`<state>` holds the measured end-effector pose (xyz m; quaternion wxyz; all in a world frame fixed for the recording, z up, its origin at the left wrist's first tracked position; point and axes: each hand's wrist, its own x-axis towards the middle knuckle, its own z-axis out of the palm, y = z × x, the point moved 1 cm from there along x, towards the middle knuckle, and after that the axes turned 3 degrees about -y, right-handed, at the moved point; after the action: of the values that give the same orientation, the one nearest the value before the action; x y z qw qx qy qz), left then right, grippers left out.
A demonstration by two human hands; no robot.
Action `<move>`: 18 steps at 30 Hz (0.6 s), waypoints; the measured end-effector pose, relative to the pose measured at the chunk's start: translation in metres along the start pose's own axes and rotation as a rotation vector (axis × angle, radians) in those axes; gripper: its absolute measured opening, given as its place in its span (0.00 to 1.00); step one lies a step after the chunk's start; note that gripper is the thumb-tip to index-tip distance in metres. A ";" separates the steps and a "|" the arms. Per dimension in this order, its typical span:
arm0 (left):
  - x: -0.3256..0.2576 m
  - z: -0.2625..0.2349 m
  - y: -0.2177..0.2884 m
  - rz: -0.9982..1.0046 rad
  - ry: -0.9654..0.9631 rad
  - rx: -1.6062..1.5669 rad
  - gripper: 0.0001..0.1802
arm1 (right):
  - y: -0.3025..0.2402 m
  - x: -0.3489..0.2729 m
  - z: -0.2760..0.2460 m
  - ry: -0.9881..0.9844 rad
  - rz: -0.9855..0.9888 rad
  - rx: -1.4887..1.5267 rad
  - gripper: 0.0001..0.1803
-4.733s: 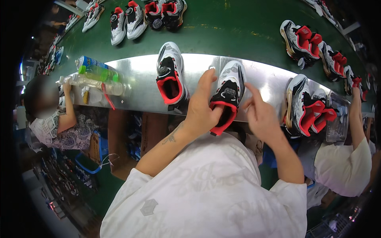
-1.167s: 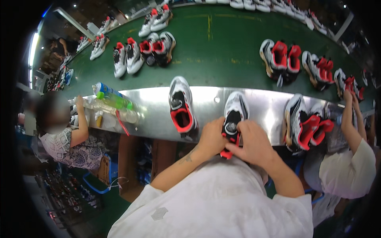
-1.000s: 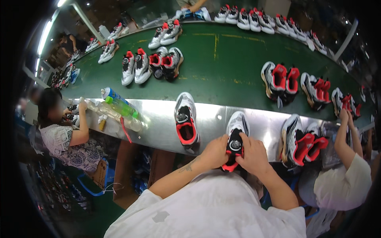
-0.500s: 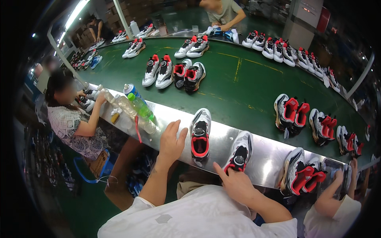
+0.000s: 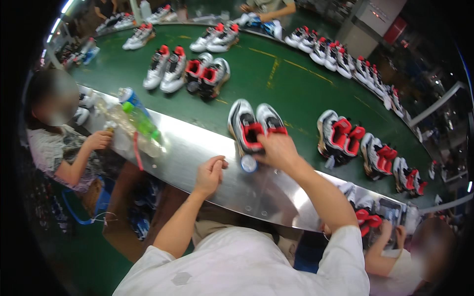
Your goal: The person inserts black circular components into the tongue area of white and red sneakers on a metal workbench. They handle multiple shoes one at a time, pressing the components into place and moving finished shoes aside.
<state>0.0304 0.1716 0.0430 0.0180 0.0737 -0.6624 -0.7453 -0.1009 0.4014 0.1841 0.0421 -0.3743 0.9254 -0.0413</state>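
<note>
Near the left end of the steel ledge (image 5: 185, 160) I see blue can (image 5: 132, 98), green bottle (image 5: 141, 122), clear bottles (image 5: 151, 148), bunched; red strap (image 5: 137, 152) runs toward front edge. Below that edge, brown box (image 5: 121, 228) and blue stool (image 5: 102, 198). I get co-workers (image 5: 73, 153) along it, left and right; another person (image 5: 270, 9) beyond the far edge of the green table (image 5: 247, 74).

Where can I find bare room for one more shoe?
The green table is bare between the shoe pair at the right hand and the far shoe row. The steel ledge is bare between bottles and left hand. Crowded: around the bottles, and the ledge's right end with shoes.
</note>
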 end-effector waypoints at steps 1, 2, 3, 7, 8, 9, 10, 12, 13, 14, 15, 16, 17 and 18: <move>-0.003 0.004 0.006 0.077 0.019 0.157 0.15 | 0.013 0.017 0.000 -0.009 0.006 -0.055 0.25; 0.000 0.006 0.005 0.160 0.062 0.279 0.14 | 0.029 0.035 -0.001 0.009 0.026 -0.074 0.24; 0.001 0.010 0.002 0.242 0.111 0.399 0.13 | 0.046 0.051 0.001 0.023 0.039 -0.094 0.24; 0.000 0.014 0.009 0.376 0.138 0.437 0.13 | 0.091 0.070 0.011 0.347 0.044 -0.097 0.22; -0.002 0.013 0.009 0.382 0.149 0.458 0.12 | 0.096 0.065 0.000 0.269 0.093 -0.018 0.22; -0.006 0.012 0.012 0.389 0.148 0.482 0.12 | 0.104 0.049 -0.011 0.265 0.110 -0.075 0.21; -0.006 0.013 0.015 0.388 0.153 0.487 0.11 | 0.112 0.030 -0.027 0.189 0.185 -0.161 0.21; -0.009 0.016 0.021 0.357 0.157 0.520 0.11 | 0.139 -0.020 -0.054 0.025 0.414 -0.292 0.25; -0.009 0.019 0.024 0.348 0.154 0.540 0.12 | 0.162 -0.046 -0.062 -0.169 0.537 -0.318 0.28; -0.008 0.023 0.025 0.356 0.151 0.559 0.12 | 0.197 -0.074 -0.059 -0.313 0.609 -0.257 0.31; -0.007 0.024 0.027 0.364 0.153 0.582 0.12 | 0.211 -0.093 -0.061 -0.442 0.625 -0.204 0.34; -0.004 0.026 0.029 0.379 0.150 0.601 0.12 | 0.226 -0.116 -0.053 -0.417 0.590 -0.090 0.35; -0.002 0.026 0.029 0.396 0.147 0.601 0.12 | 0.237 -0.133 -0.038 -0.387 0.551 0.021 0.37; -0.001 0.027 0.028 0.411 0.150 0.601 0.11 | 0.244 -0.137 -0.020 -0.382 0.610 0.049 0.37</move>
<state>0.0262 0.1954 0.0741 0.1931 -0.0045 -0.8495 -0.4909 -0.1736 0.6727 0.1842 0.2335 -0.0810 0.9687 0.0218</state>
